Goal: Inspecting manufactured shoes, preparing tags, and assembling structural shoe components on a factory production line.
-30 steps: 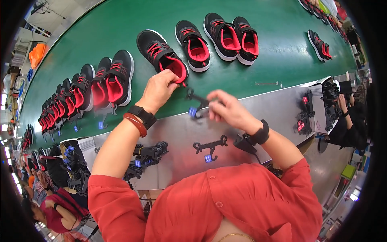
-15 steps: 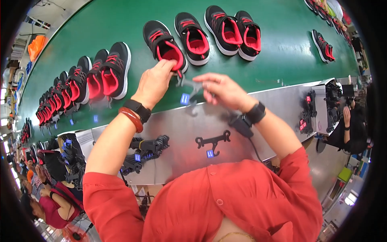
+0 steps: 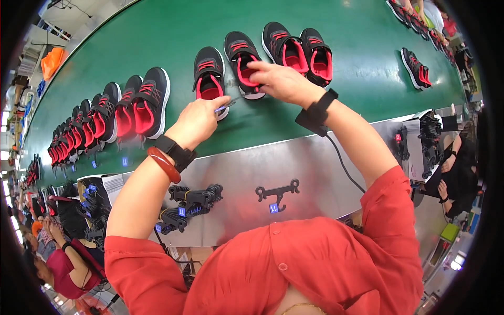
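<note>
Two black sneakers with red lining and laces stand toes away from me. At the heel of the left sneaker (image 3: 207, 68), my left hand (image 3: 197, 123) is closed on a dark plastic shoe hanger (image 3: 231, 103) with a blue size tag, which it mostly hides. My right hand (image 3: 286, 84) grips the right sneaker (image 3: 240, 43) at its opening, fingertips inside the collar and thumb by the heel. Between the two heels lies the hanger's blurred free end. Another black hanger (image 3: 277, 191) with a blue tag rests on the metal ledge near my body.
More sneakers (image 3: 152, 100) line the green table (image 3: 357, 68) at left; another pair (image 3: 296, 50) stands right of my hand. Bundled hangers (image 3: 197, 197) lie on the metal ledge (image 3: 231, 173). A cable (image 3: 344, 163) hangs from my right wrist device. Co-workers (image 3: 68, 262) sit at both sides.
My right hand has let go of the hanger and moved up to the right sneaker's opening. My left hand has gone from the left sneaker's collar to the hanger at its heel. That sneaker has turned straighter.
</note>
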Tool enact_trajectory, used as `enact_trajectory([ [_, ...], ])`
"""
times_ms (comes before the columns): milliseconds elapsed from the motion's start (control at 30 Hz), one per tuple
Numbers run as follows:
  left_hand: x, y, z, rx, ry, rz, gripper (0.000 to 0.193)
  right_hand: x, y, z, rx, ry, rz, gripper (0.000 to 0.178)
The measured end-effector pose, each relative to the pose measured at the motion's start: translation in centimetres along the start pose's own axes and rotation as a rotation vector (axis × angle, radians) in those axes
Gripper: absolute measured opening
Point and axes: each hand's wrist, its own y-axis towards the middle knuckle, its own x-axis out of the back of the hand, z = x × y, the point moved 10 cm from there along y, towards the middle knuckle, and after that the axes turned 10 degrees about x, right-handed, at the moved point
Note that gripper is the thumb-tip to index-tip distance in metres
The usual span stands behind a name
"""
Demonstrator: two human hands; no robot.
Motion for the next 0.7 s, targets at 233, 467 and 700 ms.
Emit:
enact_trajectory([
  [233,-0.5,0.6,0.2,0.045,-0.002,0.042,0.035,-0.4,0.2,1.0,0.186,-0.168,0.013,0.026],
  [467,-0.4,0.5,-0.2,0.062,0.034,0.048,0.036,0.0,1.4,3.4,0.269,-0.372,0.018,0.026],
  [700,-0.9,0.5,0.7,0.08,-0.101,0.055,0.031,-2.0,3.1,4.7,0.303,-0.444,0.197,0.02],
])
